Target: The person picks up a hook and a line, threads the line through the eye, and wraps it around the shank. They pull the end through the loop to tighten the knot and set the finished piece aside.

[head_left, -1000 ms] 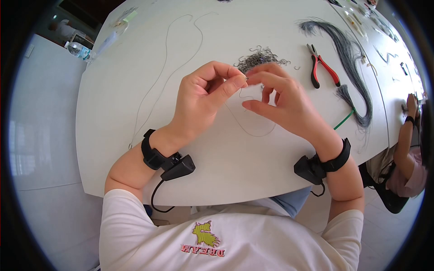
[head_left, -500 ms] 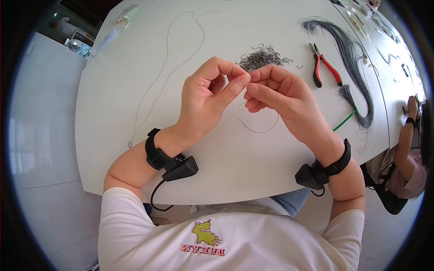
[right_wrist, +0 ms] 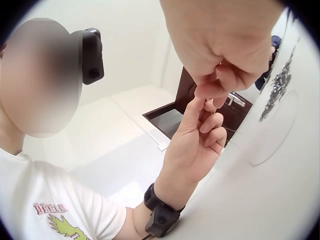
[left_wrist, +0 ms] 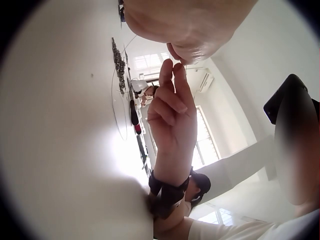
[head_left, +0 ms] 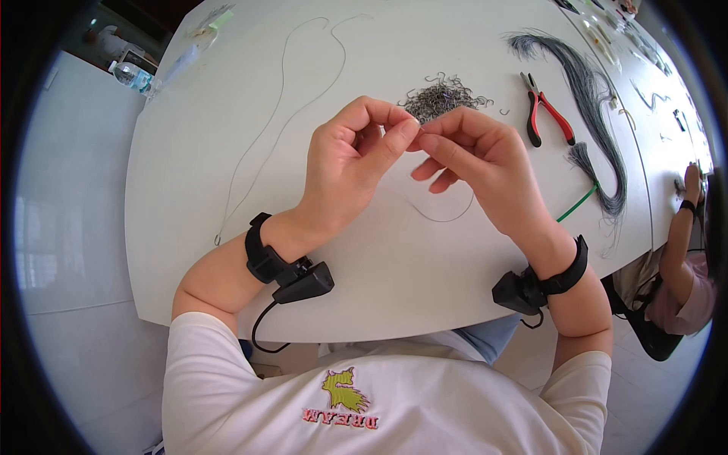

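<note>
Raised above the table, my left hand (head_left: 341, 155) pinches a tiny fish hook between thumb and index finger, mostly hidden by the fingertips. My right hand (head_left: 485, 155) meets it tip to tip, its thumb and index finger pinching the thin grey fishing line (head_left: 444, 221) at the hook. A loop of that line hangs below the hands. Just beyond the fingers lies a heap of dark fish hooks (head_left: 444, 96). The left wrist view shows the right hand (left_wrist: 172, 110) with its other fingers loosely bent.
Another long line (head_left: 282, 98) lies at the left, a hook at its near end. Red-handled pliers (head_left: 546, 114) and a grey bundle of strands (head_left: 599, 106) with a green tie are on the right. A water bottle (head_left: 131, 76) stands far left; another person (head_left: 682, 280) sits far right.
The right hand, earlier spread and apart from the left fingertips, has closed in and now pinches beside them. The hanging loop has shifted slightly right. The left hand has barely moved.
</note>
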A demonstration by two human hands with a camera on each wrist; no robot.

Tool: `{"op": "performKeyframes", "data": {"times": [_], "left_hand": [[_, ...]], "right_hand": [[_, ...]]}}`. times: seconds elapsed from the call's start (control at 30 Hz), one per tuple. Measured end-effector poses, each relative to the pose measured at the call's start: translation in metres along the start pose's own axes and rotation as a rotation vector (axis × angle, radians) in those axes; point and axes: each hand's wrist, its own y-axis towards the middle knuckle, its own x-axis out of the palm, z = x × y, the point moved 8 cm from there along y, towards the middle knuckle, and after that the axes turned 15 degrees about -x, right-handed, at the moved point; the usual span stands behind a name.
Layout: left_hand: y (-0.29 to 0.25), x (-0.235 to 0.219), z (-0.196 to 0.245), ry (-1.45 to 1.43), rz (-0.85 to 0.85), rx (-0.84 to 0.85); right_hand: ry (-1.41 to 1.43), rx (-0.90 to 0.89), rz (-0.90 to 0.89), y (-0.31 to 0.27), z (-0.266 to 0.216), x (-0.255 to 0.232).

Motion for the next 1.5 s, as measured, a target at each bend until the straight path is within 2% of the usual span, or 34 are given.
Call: {"op": "performKeyframes", "data": {"times": [0.07,0.13,0.17,0.2,0.23,0.57,0.97,1.13,1.23,1.27,1.33,1.47,1.5], "left_hand": [[-0.001,-0.002,0.002,0.004,0.001,0.002],[-0.003,-0.001,0.001,0.155,-0.017,-0.086],[-0.002,0.0,-0.001,0.155,-0.016,-0.086],[-0.001,0.001,0.002,0.124,0.013,-0.012],[-0.002,0.0,0.006,0.093,0.041,0.062],[-0.006,0.001,0.01,0.16,0.04,0.048],[-0.008,0.004,0.021,0.252,0.036,0.139],[-0.001,0.003,0.002,0.171,-0.017,0.02],[-0.002,0.006,0.01,0.168,-0.051,-0.013],[-0.001,0.005,0.011,0.168,-0.051,-0.013],[-0.003,0.007,0.02,0.325,-0.059,0.128],[-0.004,0.006,0.018,0.358,-0.071,0.084],[-0.002,0.005,0.013,0.332,-0.077,0.027]], "right_hand": [[0.177,-0.027,0.071,0.001,0.0,-0.001],[0.183,-0.022,0.079,0.0,-0.005,-0.002],[0.19,-0.016,0.087,0.0,-0.006,-0.003],[0.19,-0.016,0.086,0.0,-0.005,-0.004],[0.186,-0.026,0.07,0.0,-0.003,-0.003],[0.085,-0.056,0.081,0.0,0.003,-0.007],[0.007,-0.049,0.101,-0.001,0.001,-0.011],[-0.005,-0.03,0.125,0.001,0.004,-0.016],[0.007,-0.015,0.127,0.001,0.007,-0.017],[0.018,-0.007,0.123,0.001,0.008,-0.016],[0.017,0.001,0.119,0.001,0.008,-0.015],[0.02,0.0,0.116,0.001,0.009,-0.014],[0.02,0.0,0.115,0.001,0.008,-0.014]]}}
